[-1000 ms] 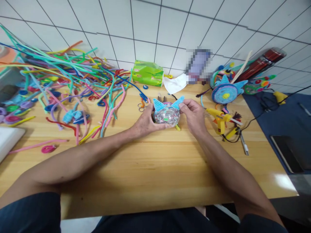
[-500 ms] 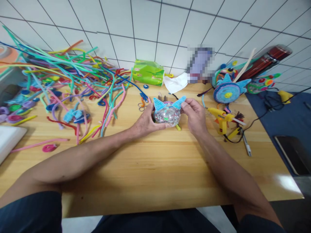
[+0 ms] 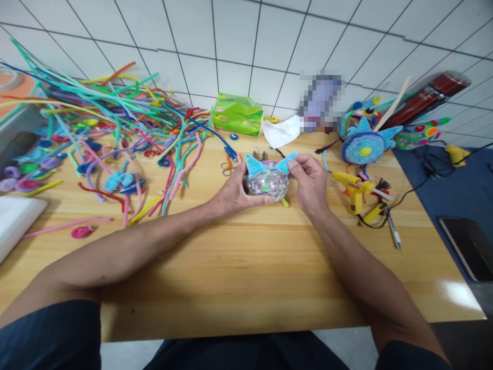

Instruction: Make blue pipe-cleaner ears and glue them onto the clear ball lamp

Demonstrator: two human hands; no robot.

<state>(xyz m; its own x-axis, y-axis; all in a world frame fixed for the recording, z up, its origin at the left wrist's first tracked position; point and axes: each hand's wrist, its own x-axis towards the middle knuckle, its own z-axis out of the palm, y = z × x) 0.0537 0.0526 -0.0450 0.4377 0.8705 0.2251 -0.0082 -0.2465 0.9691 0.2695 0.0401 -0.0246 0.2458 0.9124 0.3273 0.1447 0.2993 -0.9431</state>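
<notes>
A clear rounded ornament (image 3: 268, 185) with glittery bits inside is held above the middle of the table. Two blue ribbed triangles, like ears, stand on its top; one is the left ear (image 3: 254, 166), the other the right ear (image 3: 285, 162). My left hand (image 3: 233, 194) is closed around the ornament's left side, thumb along its lower front. With thumb and fingers, my right hand (image 3: 310, 180) pinches the tip of the right ear. Behind the ornament, pliers (image 3: 263, 155) are partly hidden, and small scissors (image 3: 227, 168) lie to the left.
Many coloured pipe cleaners (image 3: 127, 113) cover the table's left side. A green tissue pack (image 3: 238, 114) and white tissue (image 3: 282, 131) lie at the back. Rightward are a yellow glue gun (image 3: 352, 190) with its cord, a blue round craft piece (image 3: 362, 148), a red thermos (image 3: 427, 97) and a phone (image 3: 470, 246).
The whole view has shifted slightly, so everything sits a little further right. Both hands keep their hold on the ornament and its right ear.
</notes>
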